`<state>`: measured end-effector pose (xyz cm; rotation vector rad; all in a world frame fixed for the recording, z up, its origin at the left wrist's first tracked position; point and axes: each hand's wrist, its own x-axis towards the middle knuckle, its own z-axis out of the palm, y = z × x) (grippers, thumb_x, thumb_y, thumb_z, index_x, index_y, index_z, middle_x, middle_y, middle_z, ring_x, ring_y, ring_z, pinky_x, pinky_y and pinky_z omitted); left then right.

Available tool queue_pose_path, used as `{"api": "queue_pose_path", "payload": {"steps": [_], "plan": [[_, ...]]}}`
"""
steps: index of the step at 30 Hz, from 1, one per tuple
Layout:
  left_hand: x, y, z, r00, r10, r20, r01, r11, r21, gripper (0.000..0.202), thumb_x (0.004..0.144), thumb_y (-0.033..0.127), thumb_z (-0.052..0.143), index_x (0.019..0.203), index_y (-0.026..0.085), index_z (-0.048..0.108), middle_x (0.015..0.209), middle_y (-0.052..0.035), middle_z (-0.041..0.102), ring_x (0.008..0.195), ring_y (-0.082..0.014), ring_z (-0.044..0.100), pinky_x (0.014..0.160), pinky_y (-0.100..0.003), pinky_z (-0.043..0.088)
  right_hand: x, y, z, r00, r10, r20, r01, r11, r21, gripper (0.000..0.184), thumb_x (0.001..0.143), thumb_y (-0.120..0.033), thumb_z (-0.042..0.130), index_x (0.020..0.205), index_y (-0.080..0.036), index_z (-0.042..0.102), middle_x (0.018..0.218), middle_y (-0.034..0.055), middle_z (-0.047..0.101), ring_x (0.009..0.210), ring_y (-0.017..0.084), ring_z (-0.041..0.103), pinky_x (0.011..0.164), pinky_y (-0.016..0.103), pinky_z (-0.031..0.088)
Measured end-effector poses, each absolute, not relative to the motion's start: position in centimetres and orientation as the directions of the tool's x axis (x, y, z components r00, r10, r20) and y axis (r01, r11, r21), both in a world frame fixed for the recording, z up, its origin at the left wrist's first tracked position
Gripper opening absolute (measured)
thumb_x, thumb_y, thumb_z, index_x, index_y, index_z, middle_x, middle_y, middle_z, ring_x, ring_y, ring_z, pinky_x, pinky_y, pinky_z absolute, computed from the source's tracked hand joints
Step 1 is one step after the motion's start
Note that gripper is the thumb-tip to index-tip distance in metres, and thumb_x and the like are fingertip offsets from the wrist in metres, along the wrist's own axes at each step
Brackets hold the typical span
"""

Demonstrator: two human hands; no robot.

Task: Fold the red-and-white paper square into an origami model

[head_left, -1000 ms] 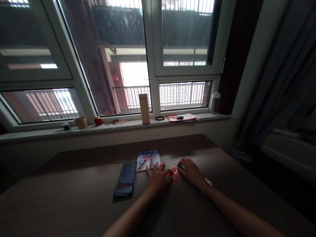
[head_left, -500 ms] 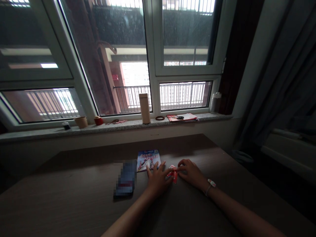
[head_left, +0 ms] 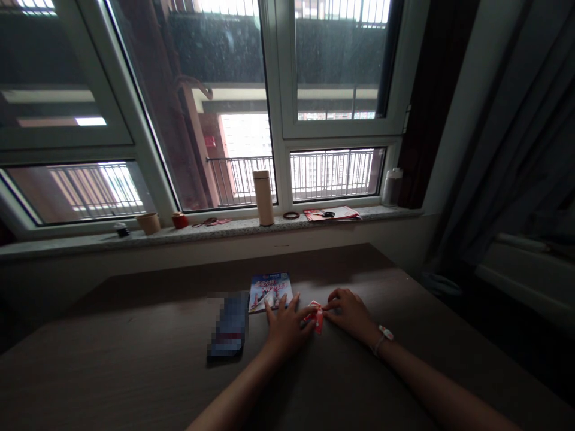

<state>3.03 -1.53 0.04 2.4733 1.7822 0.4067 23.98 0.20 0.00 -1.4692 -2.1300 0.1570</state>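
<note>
Red-and-white paper-like piece, in the head view just right of centre in the lower half of the frame, resting on the dark bench. Left hand with fingers splayed wide, index finger and thumb at its left side; right hand narrower, fingers curled, tips meeting its upper right edge. Pinching or merely pressing: impossible to tell for either, contact being too small and dim. Step in hand, by judgement: steadying with the left, working the edge with the right. Next move, by judgement: calling for light fingertip pressure and a firm left anchor against slipping. Around the left fingertips, lower centre, a blue printed booklet; just beside, farther left, a dark pixelated item. Higher, mid-frame, on the windowsill, a beige bottle; right of centre, scissors on red-edged papers.
</note>
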Motion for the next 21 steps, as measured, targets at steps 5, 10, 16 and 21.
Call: {"api": "queue_pose_path", "payload": {"steps": [5, 10, 16, 21], "plan": [[3.0, -1.6, 0.1, 0.284, 0.948, 0.142, 0.924, -0.31, 0.223, 0.038, 0.09, 0.062, 0.046, 0.126, 0.057, 0.054, 0.156, 0.003, 0.036, 0.144, -0.0399, 0.023, 0.105, -0.078, -0.001, 24.1, 0.5, -0.5, -0.228, 0.905, 0.358, 0.827, 0.374, -0.419, 0.022, 0.087, -0.042, 0.06, 0.087, -0.03, 0.078, 0.103, 0.0037, 0.067, 0.103, 0.022, 0.058, 0.099, 0.04, 0.039], [3.0, -1.8, 0.3, 0.289, 0.948, 0.134, 0.919, -0.314, 0.238, 0.038, 0.09, 0.062, 0.045, 0.127, 0.055, 0.055, 0.156, 0.0017, 0.036, 0.144, -0.0397, 0.022, 0.105, -0.078, -0.001, 24.1, 0.7, -0.7, -0.216, 0.907, 0.362, 0.8, 0.377, -0.466, 0.023, 0.087, -0.041, 0.06, 0.082, -0.027, 0.077, 0.102, 0.0033, 0.066, 0.102, 0.021, 0.058, 0.099, 0.038, 0.038], [2.9, -1.6, -0.2, 0.292, 0.943, 0.157, 0.917, -0.323, 0.233, 0.038, 0.09, 0.063, 0.046, 0.126, 0.057, 0.054, 0.155, 0.0022, 0.037, 0.144, -0.0389, 0.024, 0.104, -0.079, -0.001, 23.4, 0.4, -0.3, -0.19, 0.915, 0.356, 0.813, 0.35, -0.465, 0.026, 0.09, -0.039, 0.055, 0.08, -0.025, 0.074, 0.098, 0.0033, 0.064, 0.101, 0.021, 0.058, 0.102, 0.039, 0.034], [2.9, -1.5, -0.4, 0.287, 0.943, 0.167, 0.92, -0.321, 0.227, 0.038, 0.089, 0.063, 0.047, 0.126, 0.057, 0.055, 0.155, 0.0021, 0.037, 0.143, -0.0398, 0.025, 0.104, -0.079, 0.0, 22.9, 0.3, -0.2, -0.165, 0.923, 0.347, 0.833, 0.319, -0.452, 0.023, 0.088, -0.039, 0.057, 0.079, -0.025, 0.073, 0.098, 0.003, 0.064, 0.102, 0.022, 0.057, 0.105, 0.044, 0.03]]}}
